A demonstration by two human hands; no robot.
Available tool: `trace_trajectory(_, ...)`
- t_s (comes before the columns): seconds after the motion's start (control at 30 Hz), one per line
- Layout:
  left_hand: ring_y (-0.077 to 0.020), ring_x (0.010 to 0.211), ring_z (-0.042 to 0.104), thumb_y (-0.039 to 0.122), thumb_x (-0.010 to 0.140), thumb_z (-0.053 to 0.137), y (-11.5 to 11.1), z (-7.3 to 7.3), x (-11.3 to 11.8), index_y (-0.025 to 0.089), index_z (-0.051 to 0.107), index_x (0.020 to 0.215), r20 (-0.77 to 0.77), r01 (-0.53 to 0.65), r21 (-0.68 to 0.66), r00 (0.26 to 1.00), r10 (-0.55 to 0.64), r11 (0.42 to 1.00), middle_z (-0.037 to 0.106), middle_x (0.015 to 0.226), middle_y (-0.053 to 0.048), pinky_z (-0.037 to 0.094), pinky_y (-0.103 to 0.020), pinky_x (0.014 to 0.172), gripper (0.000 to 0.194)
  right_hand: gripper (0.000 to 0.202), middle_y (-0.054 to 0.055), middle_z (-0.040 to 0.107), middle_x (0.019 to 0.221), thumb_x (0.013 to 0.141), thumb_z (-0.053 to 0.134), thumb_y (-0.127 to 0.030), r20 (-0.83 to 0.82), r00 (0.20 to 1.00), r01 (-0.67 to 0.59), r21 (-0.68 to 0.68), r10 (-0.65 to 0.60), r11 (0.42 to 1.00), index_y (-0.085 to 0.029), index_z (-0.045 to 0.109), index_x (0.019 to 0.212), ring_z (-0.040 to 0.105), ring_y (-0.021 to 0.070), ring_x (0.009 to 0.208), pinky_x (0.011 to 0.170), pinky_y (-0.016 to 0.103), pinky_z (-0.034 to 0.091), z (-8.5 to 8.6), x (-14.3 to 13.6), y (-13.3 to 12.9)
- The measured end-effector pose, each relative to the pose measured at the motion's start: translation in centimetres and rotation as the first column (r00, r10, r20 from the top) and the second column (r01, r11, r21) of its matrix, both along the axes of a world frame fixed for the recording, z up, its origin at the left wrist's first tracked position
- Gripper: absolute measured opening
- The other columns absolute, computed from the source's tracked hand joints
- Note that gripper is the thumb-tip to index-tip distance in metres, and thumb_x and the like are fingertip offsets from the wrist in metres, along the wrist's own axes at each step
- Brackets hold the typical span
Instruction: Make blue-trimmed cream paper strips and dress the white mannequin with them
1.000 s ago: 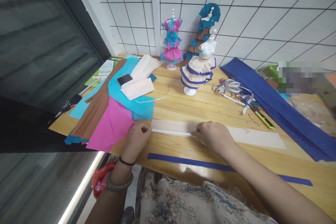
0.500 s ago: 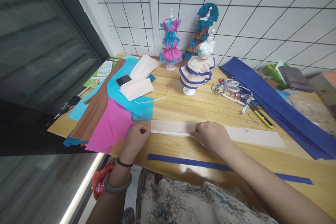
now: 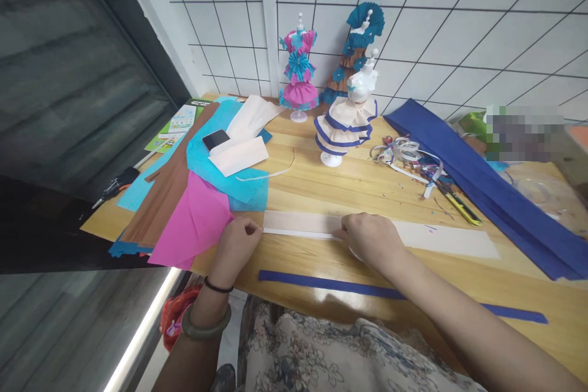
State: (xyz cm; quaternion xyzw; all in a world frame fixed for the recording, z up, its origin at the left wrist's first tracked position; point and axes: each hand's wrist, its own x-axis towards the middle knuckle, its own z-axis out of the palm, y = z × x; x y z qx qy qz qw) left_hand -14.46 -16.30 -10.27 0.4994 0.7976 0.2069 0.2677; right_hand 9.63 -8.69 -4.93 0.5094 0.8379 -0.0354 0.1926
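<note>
A long cream crepe paper strip (image 3: 445, 239) lies across the table in front of me. Along its near edge runs a narrow band of white tape (image 3: 298, 233). My left hand (image 3: 239, 242) is closed in a pinch at the left end of the tape and paper. Near the strip's middle, my right hand (image 3: 370, 236) has its fingers curled down on the tape, pressing on the paper. A thin pale rim shows under the right palm; the rest is hidden. Closer to me lies a narrow blue paper strip (image 3: 321, 282), partly covered by my right forearm.
A small dress form in cream and blue ruffles (image 3: 342, 125) stands behind the strip, with a pink dress form (image 3: 299, 82) and a teal-brown one (image 3: 351, 61) by the wall. Coloured crepe sheets (image 3: 193, 220) lie left; a yellow cutter (image 3: 463, 208), scraps and folded blue paper (image 3: 487, 190) lie right.
Both hands keep the same positions on the tape and paper strip. Only the camera view has shifted very slightly.
</note>
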Motion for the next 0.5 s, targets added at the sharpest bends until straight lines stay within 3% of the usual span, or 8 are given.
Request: trace_trajectory(0.5,-0.0174,0.073,0.058,0.025,0.073,0.050,0.06,0.16,0.31,0.017,0.060,0.065,-0.040,-0.013,-0.002,0.999,0.013,1.000,0.065,0.074,-0.004,0.041,-0.028,0.067,0.015,0.035,0.019,0.070,0.079,0.090,0.040,-0.028,0.027,1.000,0.001,-0.012,0.000,1.000,-0.012,0.070,0.080,0.068,0.0283,0.074,0.061,0.033,0.047,-0.21,-0.18,0.06)
